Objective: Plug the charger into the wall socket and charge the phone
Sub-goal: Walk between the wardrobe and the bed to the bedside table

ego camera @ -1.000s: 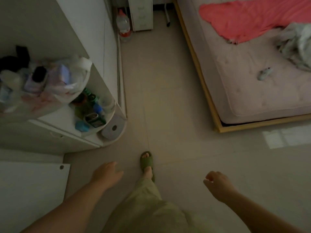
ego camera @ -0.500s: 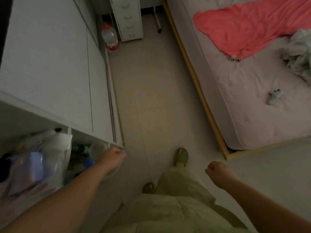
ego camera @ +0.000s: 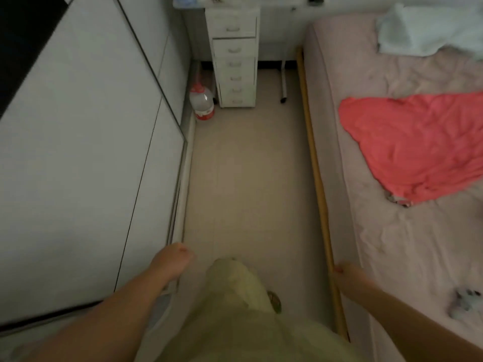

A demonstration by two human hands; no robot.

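The left hand (ego camera: 171,262) is seen low in the frame beside the foot of the white wardrobe (ego camera: 78,152), fingers loosely curled together and nothing held. The right hand (ego camera: 349,276) is seen over the edge of the bed (ego camera: 392,244), next to its wooden rail (ego camera: 317,178); it too is empty, the fingers folded inward, though motion blur leaves the exact pose uncertain. Between the hands, pale green trousers (ego camera: 235,296) and the tip of a green slipper (ego camera: 274,300) are seen.

Ahead, a narrow strip of smooth beige tiled floor (ego camera: 248,165) is bounded by the flat, glossy wardrobe doors on the left and the bed on the right. The mattress is covered by a wrinkled pink sheet, on which a crumpled coral-red cloth (ego camera: 418,147) and a pale bundle of fabric (ego camera: 428,30) are laid. A small grey object (ego camera: 465,304) near the right hand is too blurred to be identified.

At the far end, a tall white drawer unit (ego camera: 235,58) with curved handles is set against the wall. A large clear plastic bottle (ego camera: 201,103) with a red cap and red label is stood just beside it; the label cannot be read.

No charger, phone or wall socket can be made out.
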